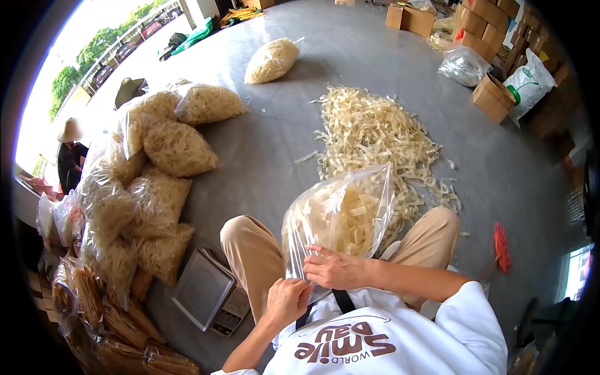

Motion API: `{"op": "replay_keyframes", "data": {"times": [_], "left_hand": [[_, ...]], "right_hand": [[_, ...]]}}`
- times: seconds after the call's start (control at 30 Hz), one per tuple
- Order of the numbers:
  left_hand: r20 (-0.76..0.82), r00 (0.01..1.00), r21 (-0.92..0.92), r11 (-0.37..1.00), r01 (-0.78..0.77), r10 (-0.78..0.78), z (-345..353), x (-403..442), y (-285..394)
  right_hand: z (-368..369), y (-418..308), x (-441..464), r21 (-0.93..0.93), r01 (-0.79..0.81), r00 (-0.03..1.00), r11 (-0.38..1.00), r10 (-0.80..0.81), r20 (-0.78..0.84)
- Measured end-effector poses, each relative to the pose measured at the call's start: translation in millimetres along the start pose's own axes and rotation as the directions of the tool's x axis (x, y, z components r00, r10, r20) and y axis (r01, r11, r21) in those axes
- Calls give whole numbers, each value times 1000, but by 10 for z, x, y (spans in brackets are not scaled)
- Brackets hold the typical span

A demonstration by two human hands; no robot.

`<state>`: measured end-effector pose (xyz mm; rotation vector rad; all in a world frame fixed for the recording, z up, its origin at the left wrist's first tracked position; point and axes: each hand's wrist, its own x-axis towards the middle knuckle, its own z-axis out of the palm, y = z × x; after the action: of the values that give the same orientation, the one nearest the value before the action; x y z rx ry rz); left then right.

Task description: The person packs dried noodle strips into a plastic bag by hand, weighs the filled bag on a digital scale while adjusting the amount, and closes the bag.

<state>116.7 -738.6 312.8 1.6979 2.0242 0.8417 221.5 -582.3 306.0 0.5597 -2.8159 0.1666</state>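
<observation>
A clear plastic bag (312,215) partly filled with pale yellow flat strips stands between my knees. My left hand (287,302) is closed on the gathered plastic at the bag's near end. My right hand (337,267) lies just above and to the right of it, fingers bent and gripping the bag's near side. Beyond the bag, a large heap of the same pale strips (375,134) spreads over the floor. What the strips are made of, I cannot tell.
Filled bags (178,147) are piled at left, above bundles of brown sticks (125,319). A scale (209,294) stands by my left knee. One filled bag (272,60) lies farther off. Cardboard boxes (484,28) and a red brush (502,247) are at right. Another person (70,156) is at far left.
</observation>
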Motion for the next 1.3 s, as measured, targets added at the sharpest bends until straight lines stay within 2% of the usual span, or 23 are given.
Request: {"op": "replay_keyframes", "data": {"times": [0.1, 0.27, 0.33, 0.4, 0.47, 0.53, 0.63, 0.73, 0.8, 0.93, 1.0, 1.1, 1.2, 1.23, 1.3], "left_hand": [[63, 998, 37, 999, 2, -4, -77, 42, 10], [45, 998, 11, 999, -36, 36, -97, 86, -51], [60, 998, 74, 997, -11, 7, -140, 107, -44], [52, 999, 58, 998, -8, 5, -164, 103, -62], [73, 997, 92, 996, -1, -6, -167, 63, -123], [112, 994, 108, 994, 0, -13, -197, 60, -138], [143, 989, 71, 997, 39, -49, -220, 52, -160], [194, 973, 56, 991, 118, -126, -283, 84, -171], [333, 927, 102, 984, 149, -175, -323, 144, -165], [219, 970, 221, 974, 57, -106, -352, 463, 72], [83, 996, 251, 967, -44, 24, -161, 621, 112], [-3, 998, 333, 941, -51, 55, 296, 858, -73], [33, 998, 227, 972, -65, 59, 353, 840, -110], [9, 996, 221, 971, -89, 89, 349, 805, -108], [32, 997, 199, 977, -78, 73, 308, 729, -104]], "right_hand": [[3, 48, -19, 10, 12, 999, 1000, -11, -47], [-53, 145, -95, -22, -25, 998, 999, 24, -53], [-88, 183, -118, -96, -74, 997, 993, 71, -29], [-33, 286, -188, -123, -100, 993, 987, 91, -80], [15, 382, -268, -227, -160, 984, 961, 139, -109], [-3, 420, -266, -205, -166, 980, 964, 138, -144], [-57, 483, -314, -248, -172, 984, 953, 155, -85], [-31, 552, -376, -288, -232, 971, 929, 205, -120], [-40, 548, -371, -298, -204, 979, 932, 194, -62], [-16, 540, -350, -323, -208, 978, 923, 193, -79], [-22, 538, -307, -334, -191, 981, 923, 173, -82], [-24, 519, -273, -294, -200, 979, 934, 180, -94], [-3, 531, -321, -276, -213, 971, 937, 171, -169], [-12, 507, -329, -218, -209, 971, 953, 175, -165], [-25, 522, -390, -260, -221, 972, 940, 188, -144]]}}
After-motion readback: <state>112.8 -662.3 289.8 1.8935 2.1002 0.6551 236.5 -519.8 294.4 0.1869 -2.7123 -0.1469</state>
